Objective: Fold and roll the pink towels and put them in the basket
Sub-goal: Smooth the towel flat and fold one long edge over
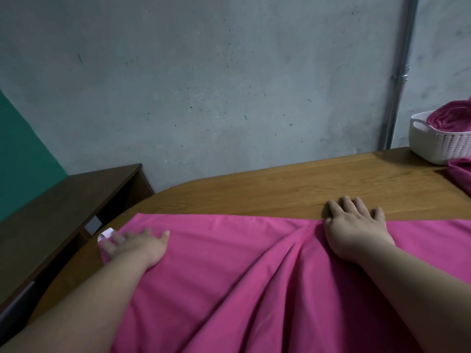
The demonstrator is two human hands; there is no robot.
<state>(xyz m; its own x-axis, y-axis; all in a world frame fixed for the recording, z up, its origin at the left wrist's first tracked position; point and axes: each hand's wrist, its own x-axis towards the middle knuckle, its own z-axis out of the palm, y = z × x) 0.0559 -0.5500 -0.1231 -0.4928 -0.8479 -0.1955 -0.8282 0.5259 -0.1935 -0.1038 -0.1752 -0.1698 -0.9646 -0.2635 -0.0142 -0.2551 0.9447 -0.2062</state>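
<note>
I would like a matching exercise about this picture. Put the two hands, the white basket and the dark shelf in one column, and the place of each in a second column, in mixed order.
Column one:
1. left hand
2. right hand
3. white basket
4. dark shelf

Column two:
A. at the far right of the table, with rolled pink cloth inside
B. flat on the pink towel, near its left corner
C. beside the table, on the left
D. at the towel's far edge, fingers on bare wood

Pairs: 1-B, 2-D, 3-A, 4-C.
</note>
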